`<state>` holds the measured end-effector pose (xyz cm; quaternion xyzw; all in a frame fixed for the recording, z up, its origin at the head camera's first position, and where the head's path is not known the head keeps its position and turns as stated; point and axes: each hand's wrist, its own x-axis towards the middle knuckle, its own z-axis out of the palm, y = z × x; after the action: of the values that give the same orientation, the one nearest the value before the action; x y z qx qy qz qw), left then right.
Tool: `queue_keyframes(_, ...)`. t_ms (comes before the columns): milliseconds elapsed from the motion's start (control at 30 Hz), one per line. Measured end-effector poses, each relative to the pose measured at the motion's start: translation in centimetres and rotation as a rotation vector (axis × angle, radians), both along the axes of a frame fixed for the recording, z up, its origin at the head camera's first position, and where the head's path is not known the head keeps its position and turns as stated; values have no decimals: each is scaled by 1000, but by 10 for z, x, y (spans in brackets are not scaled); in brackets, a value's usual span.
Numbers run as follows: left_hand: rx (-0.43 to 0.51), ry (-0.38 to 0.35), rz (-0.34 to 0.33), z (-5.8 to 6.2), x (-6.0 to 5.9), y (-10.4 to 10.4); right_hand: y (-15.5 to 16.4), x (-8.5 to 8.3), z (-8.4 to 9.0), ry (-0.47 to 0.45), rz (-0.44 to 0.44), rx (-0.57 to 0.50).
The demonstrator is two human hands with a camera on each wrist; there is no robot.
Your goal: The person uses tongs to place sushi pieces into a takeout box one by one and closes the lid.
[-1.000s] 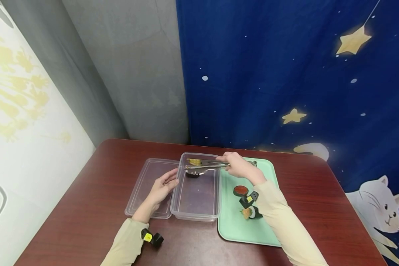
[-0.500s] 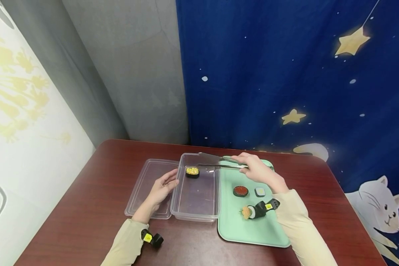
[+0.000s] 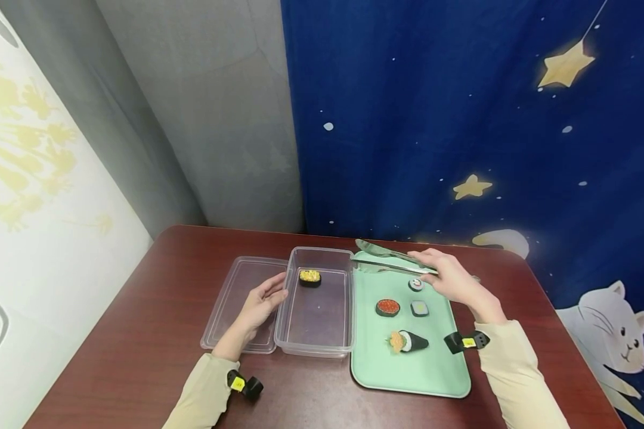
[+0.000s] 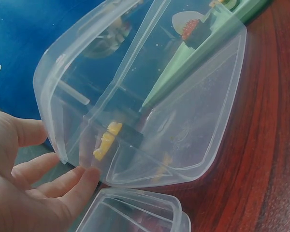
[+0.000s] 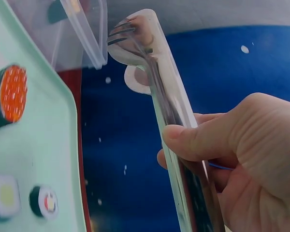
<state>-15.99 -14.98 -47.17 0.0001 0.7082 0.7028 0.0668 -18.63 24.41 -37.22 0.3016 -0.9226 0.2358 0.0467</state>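
My right hand (image 3: 448, 277) grips metal serving tongs (image 5: 169, 106) over the far end of the green tray (image 3: 386, 372). The tongs' arms stand apart, and nothing shows between their tips. In the clear plastic box (image 3: 322, 351), a yellow-topped sushi piece (image 3: 309, 278) sits near the far left corner. My left hand (image 3: 259, 305) touches the box's left wall with loosely extended fingers. On the tray lie a red-roe sushi piece (image 3: 387, 307), a square roll (image 3: 419, 308), a round roll (image 3: 415, 284) and a cone-shaped hand roll (image 3: 409, 341).
The box's clear lid (image 3: 222, 310) lies on the table to its left, partly under my left hand. The tray stands close against the box's right side. Beyond the far edge of the reddish-brown table (image 3: 118, 333) hangs a blue curtain (image 3: 375, 149).
My right hand has drawn the tongs rightward, from over the box to over the tray. The yellow-topped sushi stays behind in the box, and the tongs have spread. My left hand has stayed put.
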Motion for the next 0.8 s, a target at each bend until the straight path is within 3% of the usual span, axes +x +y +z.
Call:
queue_keyframes(367,-12,4,1,-1,-1,-1,38,9,-9,18,-90,30)
queue_keyframes(800,1,-1,9,-1,0,0,74,22,-32,39,-166,43)
